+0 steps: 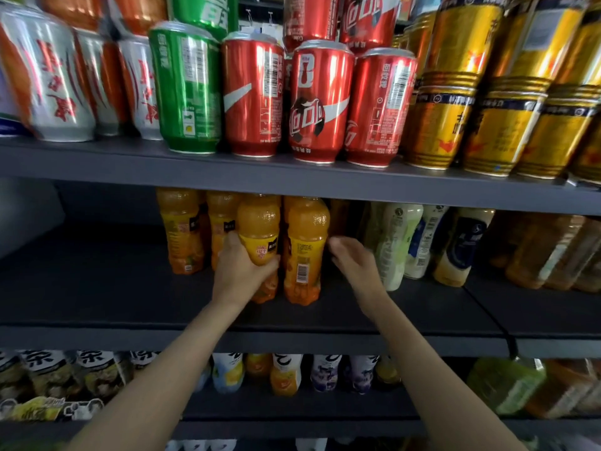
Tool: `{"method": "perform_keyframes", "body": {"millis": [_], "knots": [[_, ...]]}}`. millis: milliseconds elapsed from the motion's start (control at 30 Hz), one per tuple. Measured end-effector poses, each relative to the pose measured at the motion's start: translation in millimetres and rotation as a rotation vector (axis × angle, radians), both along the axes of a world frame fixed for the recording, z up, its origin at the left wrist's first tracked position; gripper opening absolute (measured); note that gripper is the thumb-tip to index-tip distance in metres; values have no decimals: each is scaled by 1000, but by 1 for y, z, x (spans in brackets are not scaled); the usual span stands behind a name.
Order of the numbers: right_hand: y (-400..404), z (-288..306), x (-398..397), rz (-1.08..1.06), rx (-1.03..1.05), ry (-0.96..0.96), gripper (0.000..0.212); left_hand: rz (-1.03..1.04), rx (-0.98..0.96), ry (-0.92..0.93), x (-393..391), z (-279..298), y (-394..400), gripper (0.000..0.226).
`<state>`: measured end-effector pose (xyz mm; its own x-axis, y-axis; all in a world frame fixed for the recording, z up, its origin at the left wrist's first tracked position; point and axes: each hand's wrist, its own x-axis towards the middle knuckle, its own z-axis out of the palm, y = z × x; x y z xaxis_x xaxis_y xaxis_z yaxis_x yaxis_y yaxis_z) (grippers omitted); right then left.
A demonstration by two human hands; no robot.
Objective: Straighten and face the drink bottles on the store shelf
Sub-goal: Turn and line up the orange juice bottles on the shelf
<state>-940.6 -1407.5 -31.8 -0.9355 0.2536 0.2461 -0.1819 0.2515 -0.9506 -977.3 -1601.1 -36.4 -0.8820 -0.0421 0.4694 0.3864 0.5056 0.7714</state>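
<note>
Several orange juice bottles stand on the middle shelf (pixel 130 288). My left hand (pixel 240 271) wraps around the lower half of one orange juice bottle (pixel 258 229), whose yellow label front faces me. Right beside it stands a second orange bottle (pixel 305 249) with its barcode side turned outward. My right hand (pixel 353 260) hovers just to the right of that second bottle, fingers loosely curled and holding nothing; whether a fingertip touches the bottle is unclear. Two more orange bottles (pixel 182 229) stand further back to the left.
White and pale-green drink bottles (pixel 396 245) and amber tea bottles (pixel 536 252) fill the right of the middle shelf. Cans crowd the shelf above: red (pixel 318 102), green (pixel 185 86), gold (pixel 500 125). The bottom shelf holds more bottles (pixel 286 374).
</note>
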Motion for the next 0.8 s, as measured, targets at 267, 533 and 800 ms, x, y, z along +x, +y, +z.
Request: {"method": "perform_keyframes", "body": {"millis": [267,533,800], "knots": [[16,1,-79,-307,130,-109,54,20,-22,-9,-8,-7,0,66],[20,-19,-132,-416,240,-227,37,39,0,19,-11,-10,5,68],[10,-24,-75,-464,170,-71,35,-2,6,-16,-9,-12,2,70]]}}
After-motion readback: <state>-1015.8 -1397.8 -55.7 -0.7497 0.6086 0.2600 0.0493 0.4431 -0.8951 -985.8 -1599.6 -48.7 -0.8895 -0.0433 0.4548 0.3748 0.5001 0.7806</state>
